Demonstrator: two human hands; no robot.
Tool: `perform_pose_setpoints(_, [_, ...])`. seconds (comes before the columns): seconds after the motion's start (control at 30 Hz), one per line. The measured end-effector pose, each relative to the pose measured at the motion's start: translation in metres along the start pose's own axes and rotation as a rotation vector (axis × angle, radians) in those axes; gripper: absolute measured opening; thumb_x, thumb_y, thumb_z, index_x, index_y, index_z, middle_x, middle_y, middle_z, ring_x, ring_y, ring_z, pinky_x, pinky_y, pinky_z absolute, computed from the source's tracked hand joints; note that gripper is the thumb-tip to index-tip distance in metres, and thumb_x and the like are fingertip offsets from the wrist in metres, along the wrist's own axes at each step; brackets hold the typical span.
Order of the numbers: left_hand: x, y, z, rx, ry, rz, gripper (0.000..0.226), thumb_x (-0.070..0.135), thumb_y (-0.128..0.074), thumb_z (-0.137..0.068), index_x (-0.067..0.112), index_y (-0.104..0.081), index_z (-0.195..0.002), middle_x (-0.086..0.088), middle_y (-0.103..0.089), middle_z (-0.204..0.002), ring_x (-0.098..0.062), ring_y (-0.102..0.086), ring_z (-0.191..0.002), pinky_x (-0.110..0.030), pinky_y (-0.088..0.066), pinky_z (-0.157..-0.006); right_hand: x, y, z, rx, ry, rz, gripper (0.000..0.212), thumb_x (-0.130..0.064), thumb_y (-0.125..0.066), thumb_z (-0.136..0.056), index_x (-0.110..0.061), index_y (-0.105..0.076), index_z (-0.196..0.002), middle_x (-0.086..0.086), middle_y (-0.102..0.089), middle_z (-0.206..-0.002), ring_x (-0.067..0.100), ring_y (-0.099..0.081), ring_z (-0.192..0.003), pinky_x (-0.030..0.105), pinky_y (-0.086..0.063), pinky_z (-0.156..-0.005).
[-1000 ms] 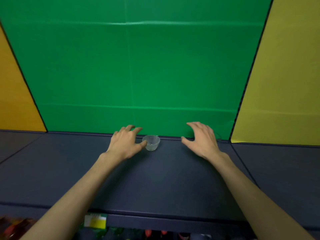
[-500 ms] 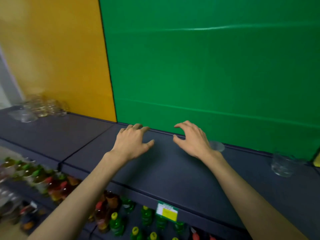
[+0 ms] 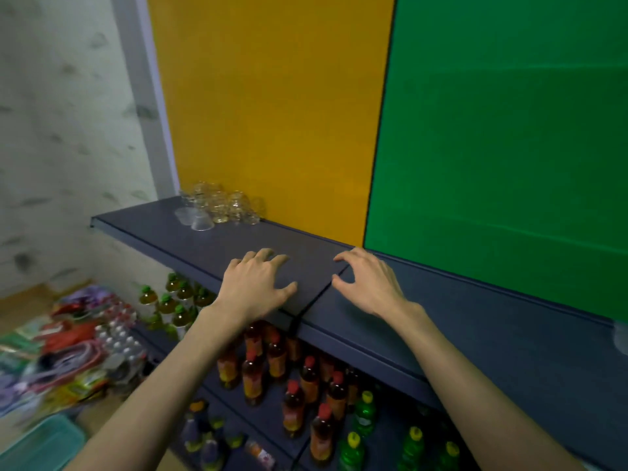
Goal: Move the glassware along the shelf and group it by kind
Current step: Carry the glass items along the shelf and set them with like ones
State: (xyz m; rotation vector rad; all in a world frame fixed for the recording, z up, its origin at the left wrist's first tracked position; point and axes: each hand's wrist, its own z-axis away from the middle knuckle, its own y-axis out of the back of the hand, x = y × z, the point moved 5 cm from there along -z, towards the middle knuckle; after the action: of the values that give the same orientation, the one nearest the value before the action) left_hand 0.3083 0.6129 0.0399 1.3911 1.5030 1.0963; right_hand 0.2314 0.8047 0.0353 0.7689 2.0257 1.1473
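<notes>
A cluster of clear glassware (image 3: 221, 207) stands at the far left end of the dark blue shelf (image 3: 475, 338), against the orange panel. In front of that cluster lies a small clear cup (image 3: 202, 222). My left hand (image 3: 256, 283) hovers over the shelf with fingers spread and holds nothing. My right hand (image 3: 368, 283) is just to its right, fingers curled and apart, also holding nothing. Both hands are well to the right of the cluster. A blurred piece of clear glass (image 3: 621, 338) shows at the right edge of the view.
Behind the shelf are an orange panel (image 3: 272, 113) and a green panel (image 3: 509, 147). Lower shelves hold several bottles with red caps (image 3: 292, 389) and green bottles (image 3: 363, 413). Packaged goods (image 3: 68, 351) lie on the floor at the left.
The view has swung left along the shelf. The glass cluster now sits nearer the middle of the view. Both hands have travelled left, open; the small cup and glass on the right have dropped behind.
</notes>
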Motion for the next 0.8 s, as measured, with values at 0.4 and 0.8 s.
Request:
perform_pose_setpoints(0.4, [-0.193,-0.001,-0.013,0.038,0.126,0.024,0.071,0.069,-0.042,-0.090,0.030,-0.041,-0.150,-0.003,-0.045,-0.151,-0.029,-0.047,-0.133,-0.047,-0.043,-0.101,-0.115,-0.083,-0.113,-0.011,-0.035,-0.050,0.044,-0.049,-0.057,-0.093,-0.029,-0.056,-0.132,-0.006,-0.055,-0.134,0.019,-0.056,-0.120,0.036,-0.046,-0.085])
perform_pose_setpoints(0.8, [-0.363,-0.035,-0.093,0.022,0.172,-0.009,0.071,0.067,-0.043,-0.091,0.030,-0.040,-0.151,-0.003,-0.044,-0.153,-0.029,-0.046,-0.135,-0.047,-0.043,-0.103,-0.203,-0.177,-0.283,0.000,0.024,-0.093,0.046,-0.044,-0.061,-0.090,-0.024,-0.058,-0.132,-0.002,-0.058,-0.127,0.021,-0.057,-0.115,0.037,-0.048,-0.088])
